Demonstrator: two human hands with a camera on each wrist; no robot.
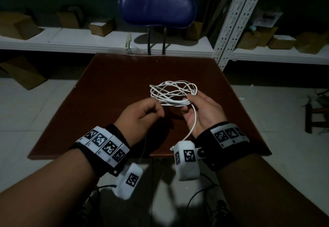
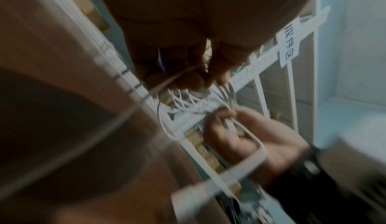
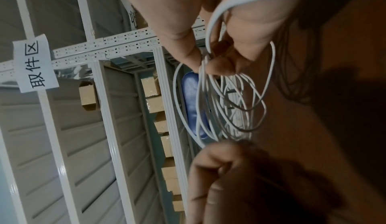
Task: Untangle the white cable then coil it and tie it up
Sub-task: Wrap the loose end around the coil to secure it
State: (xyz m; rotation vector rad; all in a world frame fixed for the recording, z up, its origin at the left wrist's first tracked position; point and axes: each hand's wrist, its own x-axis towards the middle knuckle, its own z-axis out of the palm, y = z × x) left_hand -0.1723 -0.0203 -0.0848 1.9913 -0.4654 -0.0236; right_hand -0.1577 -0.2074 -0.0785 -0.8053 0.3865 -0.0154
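Note:
The white cable [image 1: 173,91] is gathered into a loose coil of several loops above the brown table [image 1: 110,98]. My right hand [image 1: 188,103] grips the loops at their near side between thumb and fingers, and the cable's tail [image 1: 195,118] hangs down past my palm toward the wrist. The right wrist view shows the coil [image 3: 229,103] hanging from those fingertips [image 3: 217,69]. My left hand [image 1: 158,112] sits just left of the coil with curled fingers, pinching a thin pale strand [image 2: 167,82] that trails back toward my wrist. What the strand is stays unclear.
A blue chair [image 1: 156,7] stands behind the table's far edge. White metal shelving [image 1: 236,22] with cardboard boxes [image 1: 101,26] runs along the back and right. Pale floor tiles surround the table, and a dark stool [image 1: 315,118] is at the right.

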